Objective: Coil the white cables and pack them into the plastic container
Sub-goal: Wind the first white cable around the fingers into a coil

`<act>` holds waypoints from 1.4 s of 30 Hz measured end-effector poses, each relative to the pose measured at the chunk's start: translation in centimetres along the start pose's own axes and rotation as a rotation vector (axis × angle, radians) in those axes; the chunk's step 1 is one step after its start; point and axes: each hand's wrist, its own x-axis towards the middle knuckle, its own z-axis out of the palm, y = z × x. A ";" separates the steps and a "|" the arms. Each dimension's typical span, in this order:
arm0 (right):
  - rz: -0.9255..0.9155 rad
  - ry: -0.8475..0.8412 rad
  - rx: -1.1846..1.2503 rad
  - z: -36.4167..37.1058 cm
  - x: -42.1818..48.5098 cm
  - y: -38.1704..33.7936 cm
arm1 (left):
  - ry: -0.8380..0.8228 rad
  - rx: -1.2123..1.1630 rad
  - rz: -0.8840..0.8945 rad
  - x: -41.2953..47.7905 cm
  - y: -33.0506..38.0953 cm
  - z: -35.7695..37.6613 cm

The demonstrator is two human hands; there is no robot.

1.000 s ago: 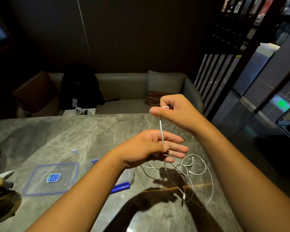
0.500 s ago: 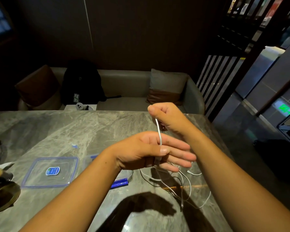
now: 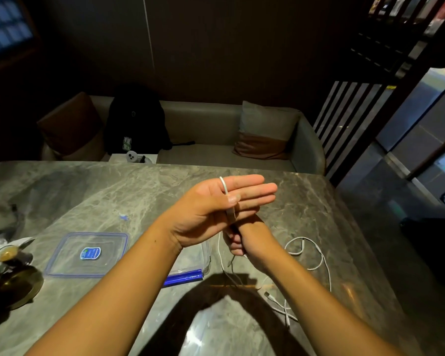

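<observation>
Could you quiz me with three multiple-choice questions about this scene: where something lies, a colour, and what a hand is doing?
1. Where does the container lid lie?
A. on the sofa
B. on the table, left of the arms
C. in a hand

2. What colour is the lid's rim?
A. red
B. blue
C. green

3. How is the left hand?
A. flat, thumb pinning the white cable
B. empty fist
C. resting on the table

Answers: 1 B, it lies flat on the marble table. 2 B, blue edging shows. 3 A, the cable loops over the straight fingers.
</observation>
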 end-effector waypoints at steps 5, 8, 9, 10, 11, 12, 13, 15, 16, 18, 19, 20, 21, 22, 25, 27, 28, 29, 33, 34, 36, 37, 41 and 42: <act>-0.208 -0.118 -0.276 -1.3 -2.8 0.9 | 0.090 -0.086 0.035 -0.5 -0.5 -1.8; -0.301 -0.168 -0.477 -2.1 -4.4 0.7 | 0.113 -0.082 -0.034 -0.8 -1.4 -2.6; -0.314 -0.184 -0.514 -2.5 -4.8 0.3 | 0.110 -0.068 -0.068 -0.8 -1.8 -2.7; -0.327 -0.194 -0.547 -2.9 -5.2 -0.3 | 0.100 -0.057 -0.101 -0.9 -2.1 -2.7; -0.338 -0.201 -0.560 -3.4 -5.5 -1.0 | 0.086 -0.055 -0.129 -0.9 -2.4 -2.7; -0.354 -0.206 -0.553 -3.9 -5.9 -1.7 | 0.069 -0.064 -0.153 -1.0 -2.7 -2.6; -0.369 -0.211 -0.533 -4.4 -6.2 -2.5 | 0.055 -0.078 -0.175 -1.0 -3.0 -2.5; -0.384 -0.217 -0.499 -5.5 -6.5 -4.0 | 0.048 -0.093 -0.217 -1.0 -3.5 -2.3; -0.377 -0.226 -0.495 -5.9 -6.5 -4.7 | 0.050 -0.094 -0.237 -0.9 -3.7 -2.2; -0.369 -0.257 -0.519 -6.8 -6.4 -5.9 | 0.032 -0.084 -0.266 -0.8 -4.0 -2.0; -0.372 -0.274 -0.555 -7.1 -6.3 -6.5 | 0.013 -0.077 -0.279 -0.8 -4.1 -1.8; -0.376 -0.292 -0.600 -7.5 -6.2 -7.0 | -0.009 -0.069 -0.291 -0.7 -4.2 -1.8; -0.372 -0.317 -0.628 -7.8 -6.1 -7.5 | -0.033 -0.062 -0.303 -0.7 -4.2 -1.7; -0.364 -0.345 -0.633 -8.1 -6.0 -8.0 | -0.051 -0.059 -0.318 -0.7 -4.3 -1.8; -0.331 -0.377 -0.577 -9.1 -5.5 -9.2 | -0.082 -0.054 -0.361 -0.9 -4.7 -2.1; -0.341 -0.378 -0.538 -9.6 -5.2 -9.9 | -0.105 -0.070 -0.373 -1.1 -4.9 -2.2; -0.356 -0.374 -0.536 -9.8 -5.0 -10.1 | -0.115 -0.078 -0.371 -1.2 -5.0 -2.2; -0.367 -0.367 -0.537 -9.9 -4.8 -10.4 | -0.121 -0.085 -0.364 -1.2 -5.0 -2.3; -0.385 -0.351 -0.546 -10.1 -4.1 -10.6 | -0.115 -0.076 -0.347 -1.4 -4.8 -2.6; -0.387 -0.353 -0.542 -10.0 -3.9 -10.5 | -0.113 -0.067 -0.348 -1.4 -4.7 -2.7; -0.398 -0.351 -0.516 -9.7 -3.4 -10.1 | -0.124 -0.052 -0.358 -1.4 -4.7 -2.8; -0.404 -0.339 -0.486 -9.4 -3.1 -9.8 | -0.139 -0.040 -0.364 -1.3 -4.8 -2.7; -0.428 -0.273 -0.346 -7.9 -1.3 -8.1 | -0.224 0.012 -0.377 -0.9 -5.2 -1.9; -0.435 -0.261 -0.327 -7.5 -0.7 -7.6 | -0.251 0.008 -0.382 -0.8 -5.3 -1.7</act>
